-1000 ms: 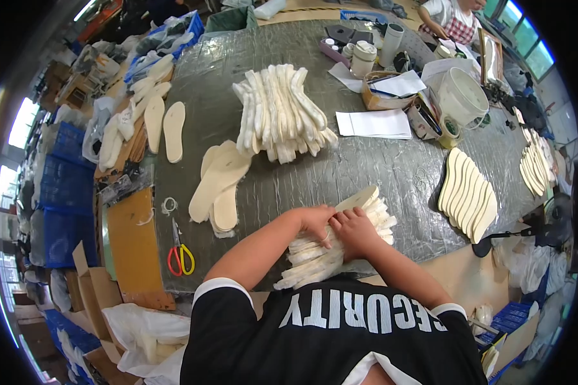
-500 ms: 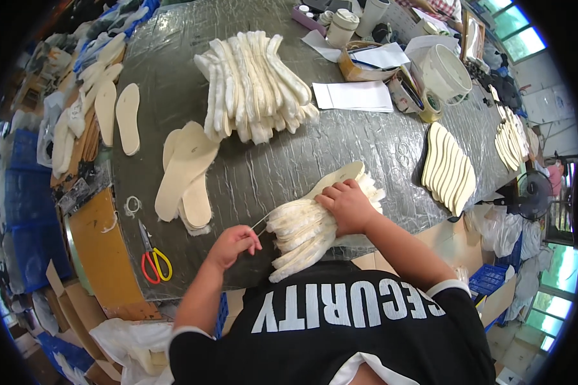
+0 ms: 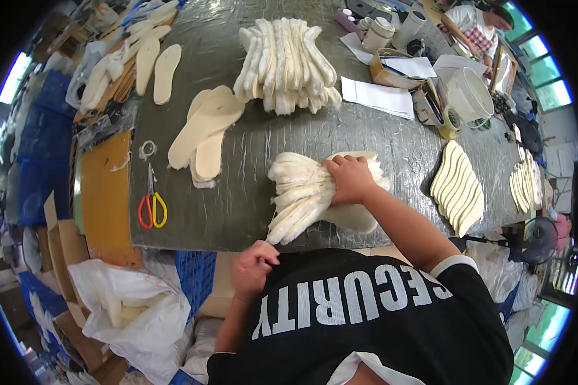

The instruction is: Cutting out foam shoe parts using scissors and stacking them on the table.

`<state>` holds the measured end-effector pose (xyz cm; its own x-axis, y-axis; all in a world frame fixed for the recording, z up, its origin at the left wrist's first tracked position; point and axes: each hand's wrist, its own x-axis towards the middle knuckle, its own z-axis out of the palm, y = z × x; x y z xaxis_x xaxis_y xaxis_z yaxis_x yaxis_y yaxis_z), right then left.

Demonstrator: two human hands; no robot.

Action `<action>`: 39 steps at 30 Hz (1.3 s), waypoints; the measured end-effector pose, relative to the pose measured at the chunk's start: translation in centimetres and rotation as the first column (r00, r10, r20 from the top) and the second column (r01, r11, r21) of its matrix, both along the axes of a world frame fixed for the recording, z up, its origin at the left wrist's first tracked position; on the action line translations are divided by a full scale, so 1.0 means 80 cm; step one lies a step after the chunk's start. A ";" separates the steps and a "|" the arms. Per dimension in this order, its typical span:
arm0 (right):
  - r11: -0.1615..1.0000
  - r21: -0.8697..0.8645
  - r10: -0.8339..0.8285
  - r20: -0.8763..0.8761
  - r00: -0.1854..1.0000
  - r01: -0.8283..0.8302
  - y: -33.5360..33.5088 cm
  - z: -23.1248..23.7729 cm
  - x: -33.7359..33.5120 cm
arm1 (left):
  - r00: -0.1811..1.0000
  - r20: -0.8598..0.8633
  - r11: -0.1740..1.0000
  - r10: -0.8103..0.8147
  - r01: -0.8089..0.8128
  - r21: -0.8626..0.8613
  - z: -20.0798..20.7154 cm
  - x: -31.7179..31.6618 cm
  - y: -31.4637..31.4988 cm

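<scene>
A bundle of fleece-lined shoe insoles lies on the table's near edge, its fluffy ends fanned to the left. My right hand is wrapped over the bundle's middle and presses it down. One insole's pale flat face shows beneath that hand. Below the bundle's lower left corner, just off the table edge, my left hand is closed in a pinch on a thin white string. The string runs up to the bundle's left side; little of it shows.
A larger stack of fleecy insoles stands at the back. Loose insoles overlap to the left, near scissors and a string loop. Fanned insoles lie right. Behind are paper sheets, a white bucket and a seated person.
My left hand has come down and toward me, from beside the bundle to below the table edge, drawing the string with it. The right hand stays on the bundle. The whole view has shifted.
</scene>
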<state>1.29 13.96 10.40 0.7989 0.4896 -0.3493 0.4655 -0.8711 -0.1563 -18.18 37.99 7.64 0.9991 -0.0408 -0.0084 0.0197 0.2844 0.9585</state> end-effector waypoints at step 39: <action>0.974 0.121 -0.194 0.017 0.981 0.190 -0.037 0.007 -0.029 | 0.889 -0.447 0.839 0.098 -0.315 -0.443 -0.108 0.074 -0.158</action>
<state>-1.05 10.96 10.95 0.8908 0.3627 -0.2738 0.2973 -0.9208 -0.2524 -12.30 25.38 -1.02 0.8986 0.0591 -0.4348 0.2456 0.7533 0.6101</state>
